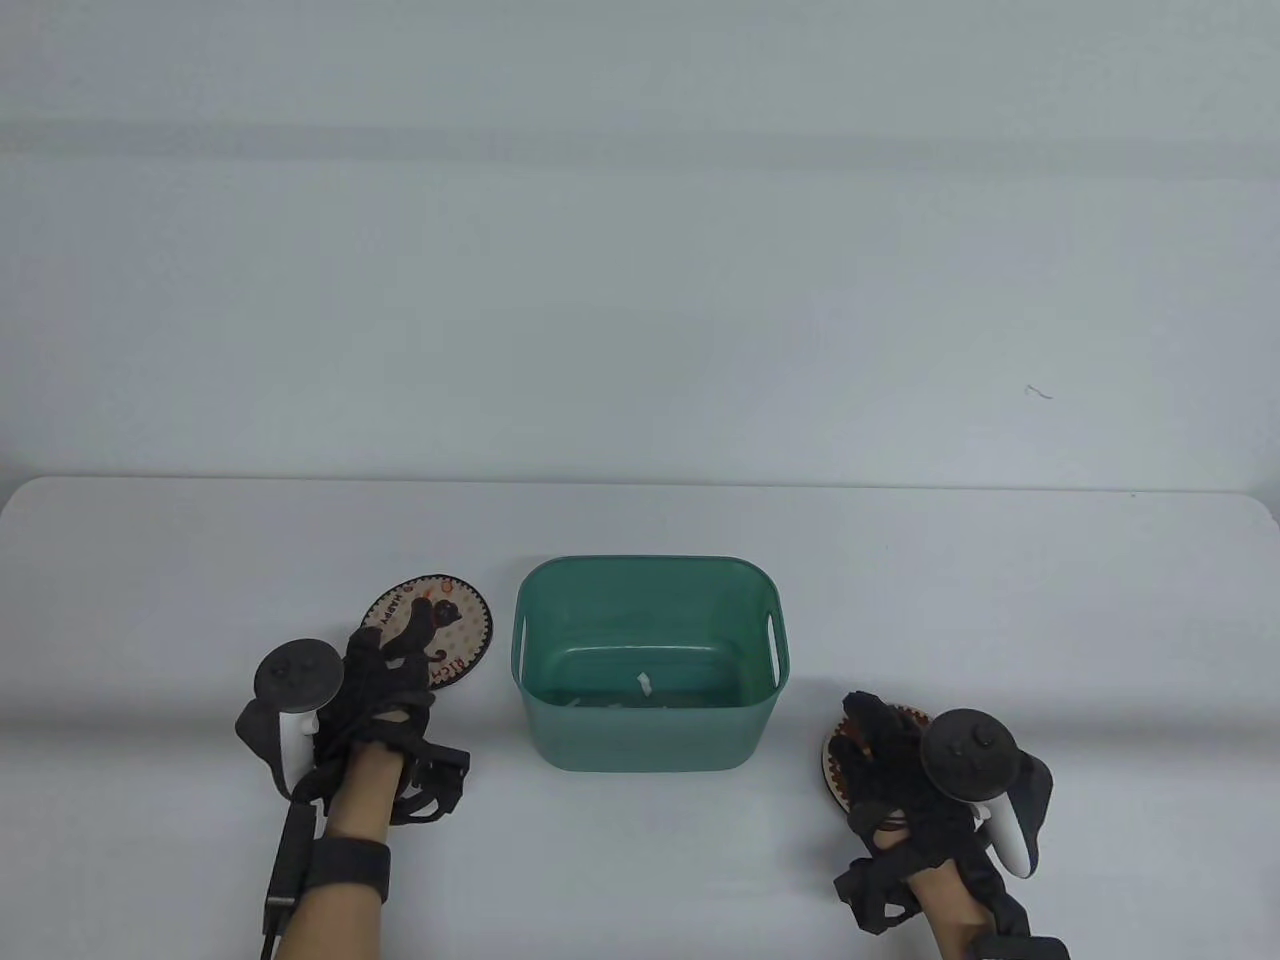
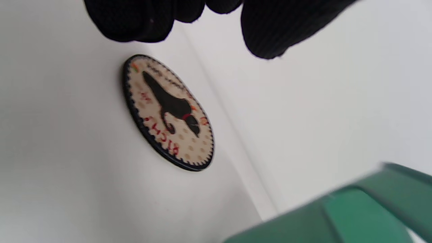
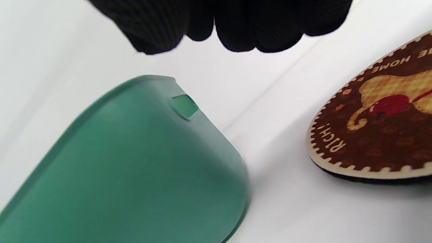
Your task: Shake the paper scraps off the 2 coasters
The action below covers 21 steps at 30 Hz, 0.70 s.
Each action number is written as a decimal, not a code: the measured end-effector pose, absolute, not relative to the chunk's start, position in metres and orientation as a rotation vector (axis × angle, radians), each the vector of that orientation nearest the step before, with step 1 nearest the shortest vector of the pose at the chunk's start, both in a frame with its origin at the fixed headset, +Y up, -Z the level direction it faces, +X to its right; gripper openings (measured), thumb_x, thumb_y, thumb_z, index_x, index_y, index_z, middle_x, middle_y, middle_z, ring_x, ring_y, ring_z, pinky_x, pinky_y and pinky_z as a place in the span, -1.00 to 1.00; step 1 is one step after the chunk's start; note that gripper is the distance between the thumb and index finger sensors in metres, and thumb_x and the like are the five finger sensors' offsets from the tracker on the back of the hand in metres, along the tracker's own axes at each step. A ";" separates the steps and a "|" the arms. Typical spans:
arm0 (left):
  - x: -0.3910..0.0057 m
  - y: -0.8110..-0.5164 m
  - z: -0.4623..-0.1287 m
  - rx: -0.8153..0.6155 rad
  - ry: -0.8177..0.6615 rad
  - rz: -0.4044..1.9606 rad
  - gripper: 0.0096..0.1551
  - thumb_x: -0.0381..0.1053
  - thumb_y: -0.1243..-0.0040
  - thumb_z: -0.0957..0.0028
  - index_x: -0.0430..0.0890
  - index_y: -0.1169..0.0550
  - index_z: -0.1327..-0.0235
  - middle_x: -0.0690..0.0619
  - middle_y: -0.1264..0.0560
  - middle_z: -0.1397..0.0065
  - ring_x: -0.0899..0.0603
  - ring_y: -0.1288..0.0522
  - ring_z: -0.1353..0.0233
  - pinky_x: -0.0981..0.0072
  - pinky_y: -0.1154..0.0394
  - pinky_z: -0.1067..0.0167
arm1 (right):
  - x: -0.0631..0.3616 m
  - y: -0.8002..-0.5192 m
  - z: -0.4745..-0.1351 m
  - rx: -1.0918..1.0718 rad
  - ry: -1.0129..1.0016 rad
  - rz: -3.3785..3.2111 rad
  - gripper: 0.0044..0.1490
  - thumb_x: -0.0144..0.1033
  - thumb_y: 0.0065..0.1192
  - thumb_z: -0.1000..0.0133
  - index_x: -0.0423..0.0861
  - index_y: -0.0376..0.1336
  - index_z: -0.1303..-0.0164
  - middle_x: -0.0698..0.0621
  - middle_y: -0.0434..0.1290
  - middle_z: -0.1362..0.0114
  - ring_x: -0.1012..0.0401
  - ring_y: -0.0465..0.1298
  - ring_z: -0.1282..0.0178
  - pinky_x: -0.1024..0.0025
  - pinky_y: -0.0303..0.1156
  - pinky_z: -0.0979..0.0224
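Table view: green bin (image 1: 650, 665) sits mid-bench (image 1: 640, 880), paper scraps (image 1: 644, 685) lying on its floor. Left of bin, cream coaster (image 1: 440, 625) lies flat on bench, black cat on top. Left hand (image 1: 385, 690) is over its near edge, fingers (image 2: 135, 20) loose and straight above it in left wrist view, not gripping; grip open. Right of bin, brown coaster (image 1: 850, 760) lies flat on bench, mostly hidden under right hand (image 1: 890, 770). Right wrist view shows fingers (image 3: 236, 23) hanging clear of it, holding nothing; grip open.
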<state>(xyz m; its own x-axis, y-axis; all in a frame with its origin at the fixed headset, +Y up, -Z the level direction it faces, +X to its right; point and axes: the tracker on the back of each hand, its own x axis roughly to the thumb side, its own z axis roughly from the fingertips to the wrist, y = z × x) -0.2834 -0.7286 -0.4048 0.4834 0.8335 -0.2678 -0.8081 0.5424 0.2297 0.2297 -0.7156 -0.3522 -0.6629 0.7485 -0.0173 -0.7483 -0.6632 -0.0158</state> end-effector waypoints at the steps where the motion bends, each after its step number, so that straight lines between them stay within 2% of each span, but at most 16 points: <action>1: -0.278 -0.723 -0.399 0.090 0.326 0.979 -0.17 0.00 -0.24 -0.01 -0.16 -0.09 -0.40 -0.25 -0.08 -0.45 -0.43 -0.27 -0.37 -0.04 -0.40 -0.19 | 0.229 -0.715 -0.351 -0.024 -0.010 2.291 -0.30 -0.16 0.17 -0.03 -0.01 0.00 -0.33 -0.10 0.13 -0.45 0.00 0.24 -0.36 0.08 0.21 -0.36; 8: -0.247 -0.705 -0.368 0.121 0.114 0.869 -0.23 -0.01 -0.25 -0.01 -0.16 -0.17 -0.39 -0.24 -0.10 -0.46 -0.43 -0.27 -0.38 -0.06 -0.40 -0.20 | 0.221 -0.715 -0.349 0.003 0.007 2.258 -0.30 -0.16 0.17 -0.03 -0.01 -0.01 -0.33 -0.09 0.12 -0.45 0.00 0.24 -0.37 0.08 0.20 -0.36; 14: -0.224 -0.710 -0.352 0.087 -0.021 0.783 -0.27 0.01 -0.25 -0.01 -0.16 -0.23 -0.37 -0.24 -0.13 -0.45 -0.43 -0.29 -0.36 -0.04 -0.42 -0.18 | 0.214 -0.718 -0.349 0.024 0.045 2.259 -0.29 -0.15 0.16 -0.03 -0.01 -0.02 -0.34 -0.10 0.11 -0.46 0.00 0.23 -0.38 0.08 0.20 -0.37; 21: -0.205 -0.738 -0.347 -0.165 -0.105 0.668 -0.26 0.04 -0.23 -0.02 -0.17 -0.23 -0.38 -0.25 -0.12 -0.46 -0.45 -0.23 -0.41 -0.12 -0.36 -0.25 | 0.202 -0.736 -0.351 0.040 0.155 2.322 -0.28 -0.14 0.17 -0.03 -0.01 -0.03 -0.34 -0.10 0.09 -0.47 -0.01 0.21 -0.39 0.07 0.18 -0.38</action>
